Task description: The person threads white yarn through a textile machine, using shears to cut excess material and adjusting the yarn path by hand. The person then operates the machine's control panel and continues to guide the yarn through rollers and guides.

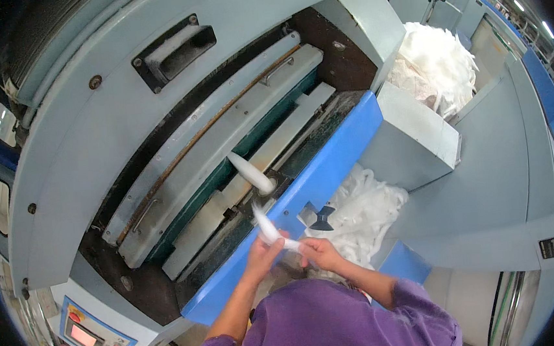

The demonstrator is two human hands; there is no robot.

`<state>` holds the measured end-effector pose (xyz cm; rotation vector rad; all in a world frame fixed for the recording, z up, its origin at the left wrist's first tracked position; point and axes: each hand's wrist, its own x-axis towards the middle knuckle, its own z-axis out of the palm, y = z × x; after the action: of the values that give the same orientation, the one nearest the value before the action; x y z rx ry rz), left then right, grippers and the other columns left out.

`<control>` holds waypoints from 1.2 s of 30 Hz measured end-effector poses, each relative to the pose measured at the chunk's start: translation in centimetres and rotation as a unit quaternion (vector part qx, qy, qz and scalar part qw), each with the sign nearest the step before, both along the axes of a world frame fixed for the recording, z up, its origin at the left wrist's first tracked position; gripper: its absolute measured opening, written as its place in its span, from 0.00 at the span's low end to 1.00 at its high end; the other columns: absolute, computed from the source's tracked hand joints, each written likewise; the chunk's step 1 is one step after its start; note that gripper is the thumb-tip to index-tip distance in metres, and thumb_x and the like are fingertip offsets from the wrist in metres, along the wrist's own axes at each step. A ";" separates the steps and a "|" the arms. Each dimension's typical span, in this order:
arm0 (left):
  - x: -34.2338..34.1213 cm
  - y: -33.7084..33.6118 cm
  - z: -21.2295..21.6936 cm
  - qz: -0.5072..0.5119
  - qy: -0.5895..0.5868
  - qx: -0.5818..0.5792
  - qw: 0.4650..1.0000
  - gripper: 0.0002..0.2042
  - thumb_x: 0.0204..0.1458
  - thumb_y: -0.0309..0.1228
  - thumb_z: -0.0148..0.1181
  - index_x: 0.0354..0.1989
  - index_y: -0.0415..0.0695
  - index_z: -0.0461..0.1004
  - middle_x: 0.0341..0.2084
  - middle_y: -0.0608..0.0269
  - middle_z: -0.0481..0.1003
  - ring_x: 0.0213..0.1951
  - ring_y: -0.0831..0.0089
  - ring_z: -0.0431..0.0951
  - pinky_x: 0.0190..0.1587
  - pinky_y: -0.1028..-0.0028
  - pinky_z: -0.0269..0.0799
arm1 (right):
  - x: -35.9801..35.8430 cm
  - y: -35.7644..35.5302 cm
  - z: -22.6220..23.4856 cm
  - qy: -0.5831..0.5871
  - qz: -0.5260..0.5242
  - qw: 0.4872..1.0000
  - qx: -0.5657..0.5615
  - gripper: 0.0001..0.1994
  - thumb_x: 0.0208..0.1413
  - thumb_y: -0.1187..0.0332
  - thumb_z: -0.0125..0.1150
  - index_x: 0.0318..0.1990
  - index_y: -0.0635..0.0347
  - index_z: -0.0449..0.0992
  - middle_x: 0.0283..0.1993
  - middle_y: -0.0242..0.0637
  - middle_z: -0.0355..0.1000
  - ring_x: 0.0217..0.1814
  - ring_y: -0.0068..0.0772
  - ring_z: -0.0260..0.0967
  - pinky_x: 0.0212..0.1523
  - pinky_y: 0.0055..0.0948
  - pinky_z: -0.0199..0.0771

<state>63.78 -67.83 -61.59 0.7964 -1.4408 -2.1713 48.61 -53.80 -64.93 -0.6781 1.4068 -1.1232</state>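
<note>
A white fibre sliver (267, 226) is held between my two hands, in front of the blue rail. My left hand (263, 256) is closed round its middle, and a loose, slightly blurred end points up toward the machine. My right hand (320, 253) pinches the other end, a short way to the right. Just beyond the rail, a second thick white sliver (250, 173) runs from the slot between the metal bars down into a round funnel (267, 186). It stands apart from both hands.
The grey machine housing (62, 177) with its blue rail (328, 159) spans the view. White fibre (367, 208) is heaped behind my right hand, with another fibre pile (437, 63) at upper right. A black knob (322, 219) sticks out from the rail. A control panel (98, 333) is at lower left.
</note>
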 end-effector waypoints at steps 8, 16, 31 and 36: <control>5.9 -6.6 -4.5 0.163 -0.268 -0.370 0.875 0.18 0.57 0.29 0.57 0.55 0.36 0.70 0.41 0.55 0.79 0.43 0.62 0.79 0.48 0.67 0.72 | -5.3 9.0 -9.2 -0.103 -0.259 0.959 0.051 0.22 0.48 0.79 0.67 0.53 0.66 0.72 0.45 0.38 0.77 0.44 0.28 0.73 0.46 0.28 0.72; 7.3 -8.2 -7.8 0.187 -0.406 -0.396 0.802 0.26 0.62 0.41 0.46 0.59 0.30 0.64 0.47 0.34 0.71 0.48 0.43 0.73 0.53 0.55 0.67 | -9.8 18.3 -16.1 -0.048 -0.567 0.798 0.198 0.11 0.55 0.72 0.55 0.46 0.59 0.73 0.32 0.34 0.77 0.32 0.27 0.69 0.32 0.25 0.64; 7.2 -5.8 -5.9 0.187 -0.444 -0.503 0.718 0.19 0.59 0.36 0.49 0.53 0.36 0.70 0.48 0.45 0.73 0.51 0.51 0.72 0.59 0.52 0.59 | -10.8 -7.1 4.8 0.677 -0.048 0.711 -0.186 0.16 0.53 0.71 0.56 0.50 0.54 0.76 0.28 0.43 0.77 0.28 0.40 0.74 0.32 0.38 0.73; 7.7 -5.4 -5.8 0.227 -0.453 -0.476 0.718 0.21 0.60 0.39 0.47 0.55 0.36 0.68 0.49 0.43 0.72 0.54 0.51 0.70 0.62 0.52 0.54 | -8.0 -12.7 5.3 0.716 0.193 0.671 0.005 0.14 0.49 0.70 0.52 0.43 0.52 0.78 0.28 0.41 0.77 0.33 0.44 0.77 0.34 0.42 0.74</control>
<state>71.50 -73.23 -67.36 1.5918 -2.1258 -0.3775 40.60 -66.47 -59.63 -1.9809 2.3130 -0.0010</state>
